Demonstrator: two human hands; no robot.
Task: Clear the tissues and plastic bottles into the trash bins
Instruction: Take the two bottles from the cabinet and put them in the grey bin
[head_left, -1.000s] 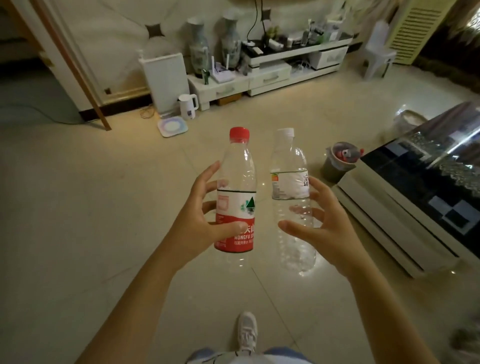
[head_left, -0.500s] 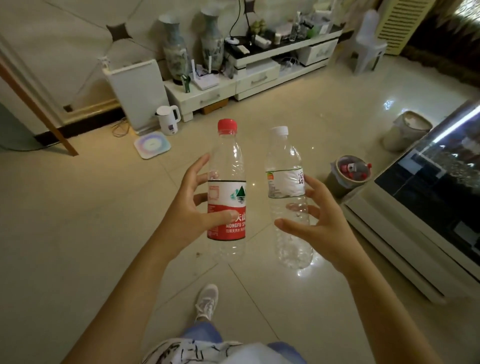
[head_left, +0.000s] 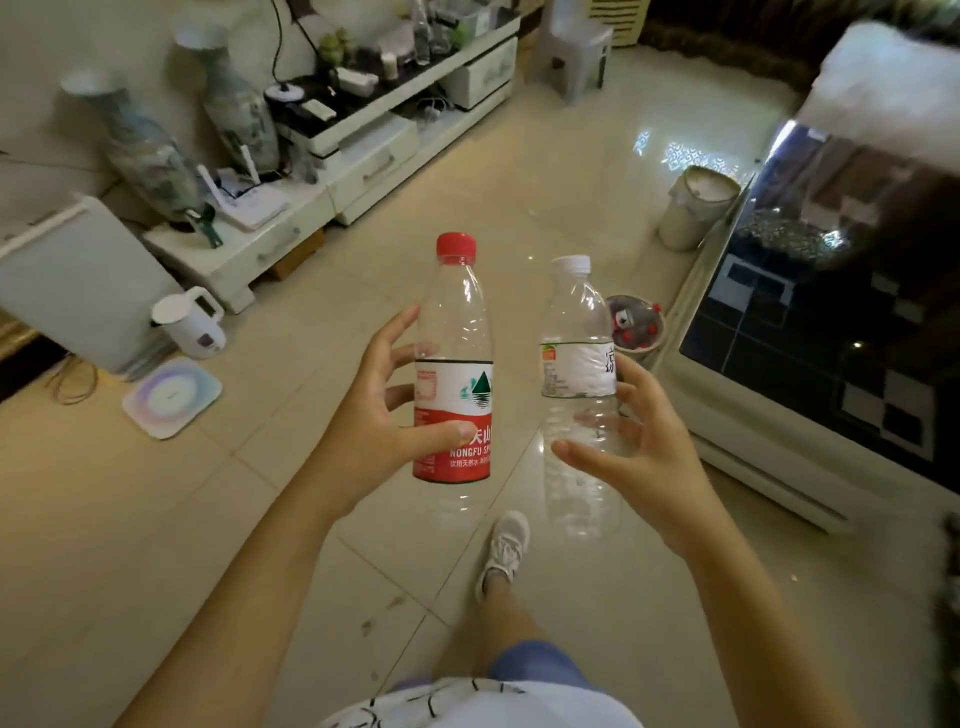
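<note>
My left hand (head_left: 376, 421) grips an empty clear bottle with a red cap and red label (head_left: 453, 364), held upright. My right hand (head_left: 641, 452) grips a second empty clear bottle with a white cap and white label (head_left: 577, 364), also upright. Both bottles hang in front of me above the tiled floor. Just behind the white-capped bottle a small dark trash bin (head_left: 636, 327) with red-capped bottles inside stands on the floor by the coffee table. Farther off stands a pale trash bin (head_left: 693, 208) lined with a white bag. No tissues are in sight.
A glossy black-topped coffee table (head_left: 810, 364) fills the right side. A low white TV cabinet (head_left: 363, 156) with vases and clutter runs along the far wall. A white kettle (head_left: 189, 322), a flat scale (head_left: 171, 397) and a white appliance (head_left: 78, 286) sit at left. My shoe (head_left: 504, 551) steps forward.
I have walked forward and turned right: both bins and the coffee table are closer and more central. The two bottles remain gripped upright in the same way.
</note>
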